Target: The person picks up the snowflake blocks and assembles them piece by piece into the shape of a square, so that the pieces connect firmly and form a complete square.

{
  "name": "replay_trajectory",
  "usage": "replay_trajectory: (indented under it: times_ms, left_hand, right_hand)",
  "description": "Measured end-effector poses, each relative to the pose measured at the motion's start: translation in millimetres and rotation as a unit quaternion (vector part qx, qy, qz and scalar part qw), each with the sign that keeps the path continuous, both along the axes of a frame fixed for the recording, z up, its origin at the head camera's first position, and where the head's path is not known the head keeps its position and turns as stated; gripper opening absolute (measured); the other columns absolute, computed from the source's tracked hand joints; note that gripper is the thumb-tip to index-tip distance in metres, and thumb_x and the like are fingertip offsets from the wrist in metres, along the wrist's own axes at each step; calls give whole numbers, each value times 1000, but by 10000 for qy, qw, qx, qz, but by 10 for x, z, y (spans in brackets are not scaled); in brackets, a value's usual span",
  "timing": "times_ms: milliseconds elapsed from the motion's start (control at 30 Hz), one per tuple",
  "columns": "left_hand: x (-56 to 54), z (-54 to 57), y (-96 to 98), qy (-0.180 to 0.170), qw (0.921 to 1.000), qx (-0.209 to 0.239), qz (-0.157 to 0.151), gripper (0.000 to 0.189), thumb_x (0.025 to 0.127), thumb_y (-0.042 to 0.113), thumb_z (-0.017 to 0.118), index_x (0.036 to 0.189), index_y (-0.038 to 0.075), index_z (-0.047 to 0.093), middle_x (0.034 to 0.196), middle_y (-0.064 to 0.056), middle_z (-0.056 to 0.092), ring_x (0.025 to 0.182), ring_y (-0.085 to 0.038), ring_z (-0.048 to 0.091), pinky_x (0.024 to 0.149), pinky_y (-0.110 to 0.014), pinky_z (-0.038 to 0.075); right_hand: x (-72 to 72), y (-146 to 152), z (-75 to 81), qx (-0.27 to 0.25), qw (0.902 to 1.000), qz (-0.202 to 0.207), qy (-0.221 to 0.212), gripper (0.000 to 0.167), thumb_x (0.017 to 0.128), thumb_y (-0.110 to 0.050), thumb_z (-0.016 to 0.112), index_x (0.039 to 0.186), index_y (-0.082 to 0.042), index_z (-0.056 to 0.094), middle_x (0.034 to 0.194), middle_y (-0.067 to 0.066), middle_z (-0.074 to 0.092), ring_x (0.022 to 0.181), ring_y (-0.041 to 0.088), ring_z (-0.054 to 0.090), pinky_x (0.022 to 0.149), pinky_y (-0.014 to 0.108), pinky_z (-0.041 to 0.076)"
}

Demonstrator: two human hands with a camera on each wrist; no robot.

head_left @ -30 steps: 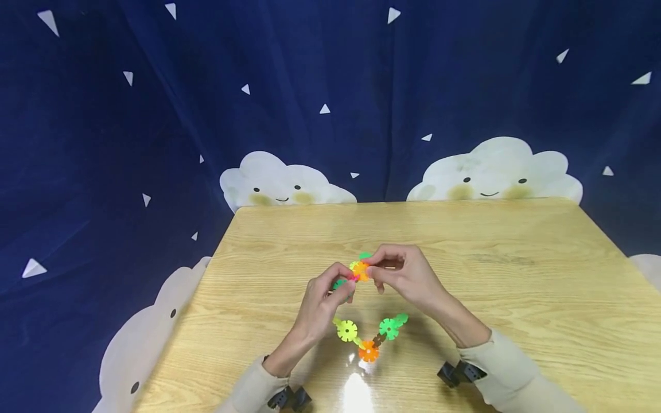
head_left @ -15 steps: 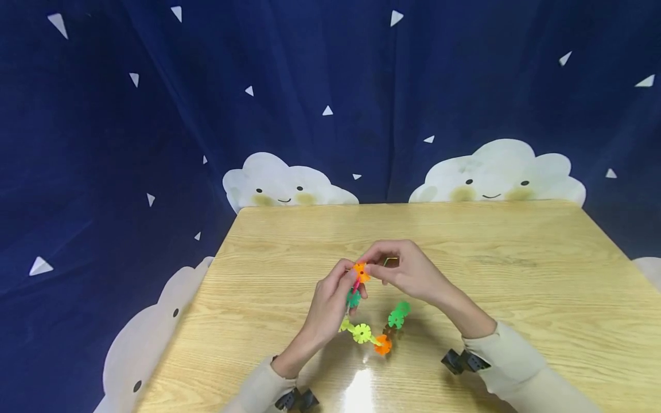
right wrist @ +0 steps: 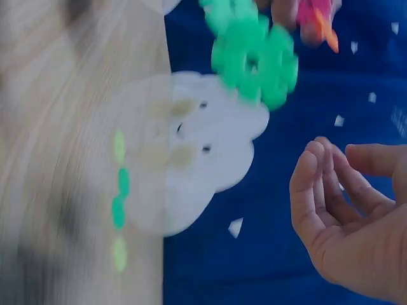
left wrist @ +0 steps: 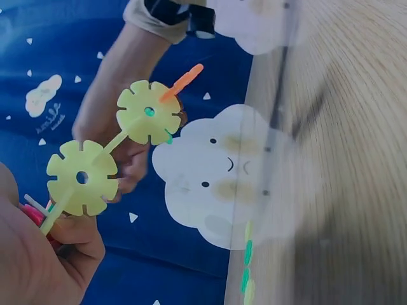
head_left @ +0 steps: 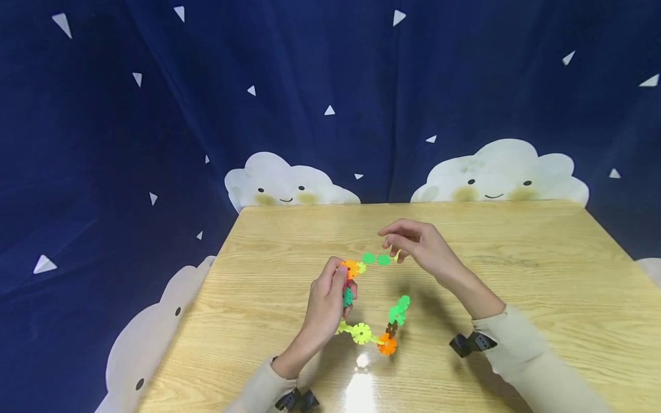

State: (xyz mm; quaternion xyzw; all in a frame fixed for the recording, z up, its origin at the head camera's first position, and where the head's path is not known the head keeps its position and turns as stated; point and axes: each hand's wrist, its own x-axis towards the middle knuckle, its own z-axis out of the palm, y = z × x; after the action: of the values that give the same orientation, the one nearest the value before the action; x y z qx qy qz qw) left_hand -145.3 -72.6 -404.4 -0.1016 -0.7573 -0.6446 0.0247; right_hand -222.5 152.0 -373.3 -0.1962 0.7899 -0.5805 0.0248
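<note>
Your left hand [head_left: 323, 295] gripped the flower-disc chain [head_left: 362, 332]

You pinched the chain beside an orange disc [head_left: 351, 268], and its yellow, orange, brown and green pieces curved in the air above the wooden table [head_left: 516, 298]. Your right hand [head_left: 420, 246] held nothing, its fingers loosely bent, near a row of green and yellow discs [head_left: 383, 260] lying toward the table's far side.

Head view forward-down, wrists close, table [head_left: 480, 241] shared

faint word "smile" [left wrist: 46, 125], on blue curtain [left wrist: 178, 270]
</note>
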Motion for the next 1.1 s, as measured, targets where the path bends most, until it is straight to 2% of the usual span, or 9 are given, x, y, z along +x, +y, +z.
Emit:
replay_trajectory:
  times_ms: [67, 233, 433, 633, 867, 967, 1100]
  left_hand:
    - [2, -4, -15, -48, 9999, 99, 74, 26, 114, 26, 37, 105, 6, 51, 71, -15, 57, 43, -14, 43, 39, -21, 40]
    - [1, -15, -54, -107, 9995, 213, 227, 19, 113, 21, 35, 117, 12, 52, 72, -15, 56, 43, -15, 43, 39, -21, 42]
    - [-2, -30, -122, -191, 9990, 193, 342, 20, 113, 20, 34, 115, 12, 52, 73, -18, 56, 42, -15, 44, 38, -21, 42]
    - [-10, -51, -184, -263, 9985, 194, 431, 20, 113, 19, 32, 114, 10, 50, 73, -18, 55, 40, -15, 44, 37, -22, 42]
    - [-14, -50, -202, -197, 9984, 335, 416, 19, 113, 19, 31, 112, 8, 47, 76, -29, 54, 40, -13, 44, 38, -21, 41]
    - [-15, -56, -200, -204, 9978, 395, 496, 18, 113, 18, 31, 111, 8, 46, 73, -23, 53, 40, -13, 44, 37, -20, 40]
    - [-21, -57, -196, -175, 9972, 404, 602, 17, 112, 16, 30, 109, 7, 44, 70, -9, 54, 40, -14, 44, 37, -20, 39]
  right_hand:
    - [-101, 105, -67, -146, 9996, -148, -212, 22, 104, -15, 64, 123, -3, 69, 102, 13, 71, 82, 25, 70, 70, 35, 61]
    - [-317, 332, -269, -249, 9969, -187, -728, 30, 103, -15, 65, 129, 1, 63, 112, 16, 66, 83, 22, 69, 71, 33, 62]
    - [-495, 505, -590, -89, 9922, -308, -1204, 38, 99, -5, 67, 133, 8, 57, 112, 21, 61, 83, 26, 69, 70, 36, 62]
    - [-614, 534, -849, 425, 9907, -335, -1247, 44, 97, -1, 66, 137, 11, 53, 121, 28, 58, 82, 27, 68, 70, 37, 62]
    - [-702, 436, -952, 588, 9900, -107, -1275, 46, 94, 5, 66, 137, 11, 52, 125, 29, 56, 80, 25, 62, 64, 32, 57]
    - [-714, 399, -993, 686, 9901, -36, -1225, 49, 92, 6, 66, 138, 10, 52, 132, 31, 55, 78, 23, 58, 63, 31, 55]
    - [-727, 377, -1040, 868, 9895, -55, -1159, 48, 90, 7, 68, 137, 8, 55, 143, 30, 52, 71, 21, 55, 59, 29, 52]
